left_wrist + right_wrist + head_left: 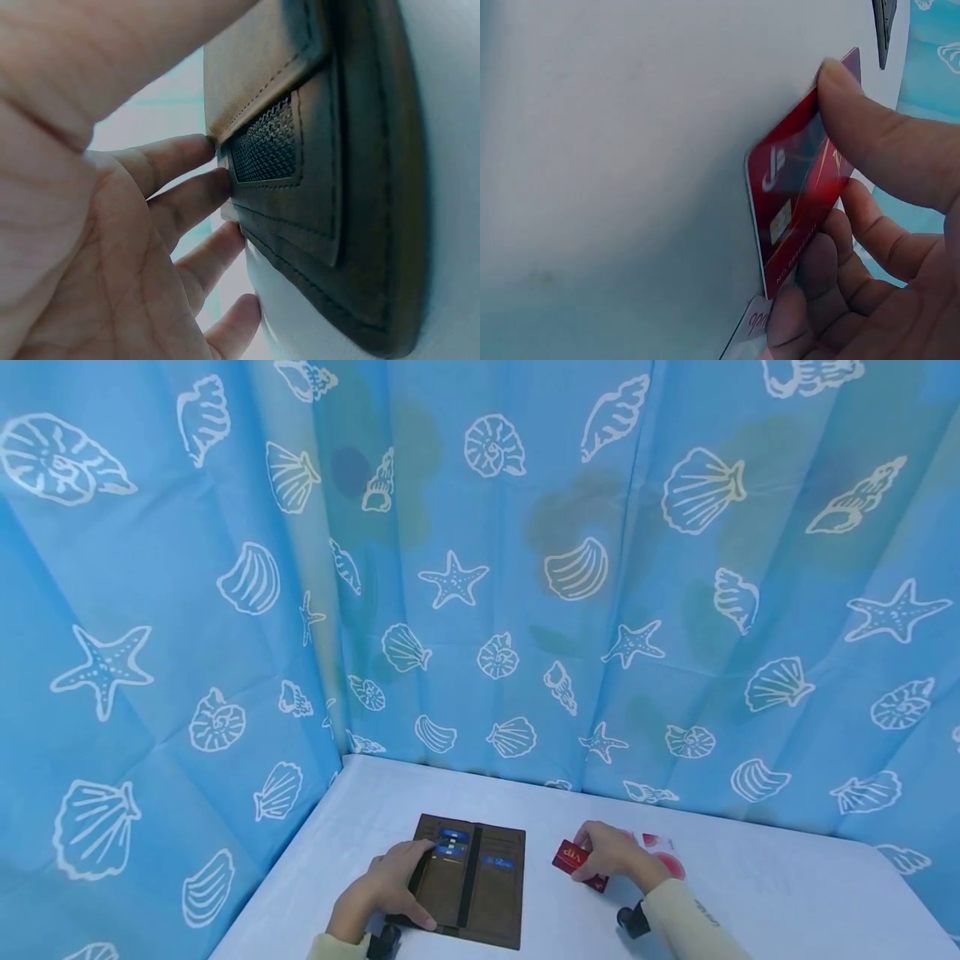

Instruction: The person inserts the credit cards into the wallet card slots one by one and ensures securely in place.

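Note:
An open brown card wallet [491, 893] lies flat on the table with a dark strap down its middle. Blue cards [452, 845] show in its left slots, and another blue card [498, 862] sits on the right side. My left hand [390, 881] rests at the wallet's left edge; in the left wrist view its extended fingers [191, 196] touch that edge. To the right of the wallet, my right hand [611, 852] pinches a red VIP card [791, 195] between thumb and fingers. The card is tilted just above the table, its chip side showing in the right wrist view.
Beyond the right hand lies a white-and-pink printed item [670, 863], partly covered by the hand. The white table [787, 893] meets a blue shell-patterned curtain [487, 610] at the back and left.

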Motion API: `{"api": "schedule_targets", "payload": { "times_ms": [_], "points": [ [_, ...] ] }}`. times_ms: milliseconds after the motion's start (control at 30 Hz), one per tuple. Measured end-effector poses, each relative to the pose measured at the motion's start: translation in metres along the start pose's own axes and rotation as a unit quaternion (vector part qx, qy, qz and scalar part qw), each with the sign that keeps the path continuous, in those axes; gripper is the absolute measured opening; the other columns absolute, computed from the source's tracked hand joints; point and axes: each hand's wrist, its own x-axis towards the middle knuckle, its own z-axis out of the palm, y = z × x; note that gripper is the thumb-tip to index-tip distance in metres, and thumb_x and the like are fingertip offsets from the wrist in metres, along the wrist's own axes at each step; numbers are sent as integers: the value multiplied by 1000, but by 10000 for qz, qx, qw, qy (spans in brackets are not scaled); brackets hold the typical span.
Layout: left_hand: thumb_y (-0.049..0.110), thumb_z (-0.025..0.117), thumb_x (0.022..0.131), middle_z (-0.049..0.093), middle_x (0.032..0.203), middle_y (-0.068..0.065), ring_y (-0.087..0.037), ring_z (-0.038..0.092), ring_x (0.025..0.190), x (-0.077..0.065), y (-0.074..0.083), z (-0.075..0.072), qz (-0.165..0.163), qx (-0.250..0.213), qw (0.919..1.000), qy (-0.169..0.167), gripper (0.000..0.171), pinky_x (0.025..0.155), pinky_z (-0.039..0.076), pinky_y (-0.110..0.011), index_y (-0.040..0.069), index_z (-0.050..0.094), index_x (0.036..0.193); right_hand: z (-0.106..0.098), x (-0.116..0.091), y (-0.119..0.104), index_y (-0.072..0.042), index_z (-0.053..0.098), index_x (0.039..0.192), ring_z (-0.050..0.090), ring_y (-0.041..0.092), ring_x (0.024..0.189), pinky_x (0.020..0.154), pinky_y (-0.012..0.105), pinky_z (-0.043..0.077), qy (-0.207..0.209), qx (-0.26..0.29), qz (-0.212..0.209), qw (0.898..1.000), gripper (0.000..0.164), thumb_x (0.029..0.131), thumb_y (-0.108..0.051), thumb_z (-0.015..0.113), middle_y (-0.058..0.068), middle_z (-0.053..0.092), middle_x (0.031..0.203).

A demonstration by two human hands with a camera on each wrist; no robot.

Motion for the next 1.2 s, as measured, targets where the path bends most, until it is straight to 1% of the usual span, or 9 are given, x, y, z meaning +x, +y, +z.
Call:
{"api": "schedule_targets", "payload": {
  "times_ms": [100,267,467,533,767,900,1100,1200],
  "points": [
    [37,97,54,45,151,-15,-40,35,142,0,0,0,-18,19,10000,-1,111,112,25,-72,9,41,146,0,-2,2,-13,59,111,58,18,83,79,40,61,-41,-28,65,10000,59,66,-30,92,2,63,99],
    [34,98,55,45,150,-16,-40,35,141,0,1,0,5,46,10000,38,109,112,26,-72,9,42,146,-1,-4,5,-13,55,110,57,19,81,75,37,58,-122,233,58,9996,57,68,-29,91,3,61,96],
    [35,98,54,45,150,-15,-40,35,141,-1,3,0,-90,46,9999,39,110,112,26,-71,10,42,146,1,-3,9,-17,57,117,57,18,87,79,41,60,-30,233,-80,9997,64,67,-35,91,4,64,105],
    [36,98,54,45,150,-15,-39,35,141,-1,2,0,-101,99,9999,34,111,112,26,-71,10,41,146,2,-3,11,-18,57,118,58,18,87,80,42,60,-6,217,-93,9997,65,66,-36,91,4,64,106],
    [36,98,53,46,150,-15,-40,36,141,2,0,3,-11,89,9999,75,111,111,26,-72,10,42,145,0,-3,9,-19,57,121,58,18,86,81,43,60,-90,210,-147,9996,63,68,-29,91,4,65,105],
    [37,98,53,46,150,-14,-40,35,141,4,-1,3,-25,81,10000,32,111,111,26,-72,11,42,146,-1,-4,5,-20,58,120,58,18,86,81,44,61,-127,174,-216,9995,61,69,-27,90,4,65,109],
    [36,98,53,46,150,-14,-40,35,141,4,0,2,-49,76,10000,21,111,111,26,-73,10,42,145,1,-4,3,-22,59,120,59,18,92,85,47,60,-2,199,-334,9992,59,70,-30,90,3,65,112],
    [36,98,53,46,150,-14,-40,35,141,3,-1,2,-46,78,10000,18,111,111,26,-72,10,42,145,2,-2,2,-21,58,124,60,19,96,86,47,60,106,199,-369,9991,63,71,-31,89,4,65,116]
  ]
}}
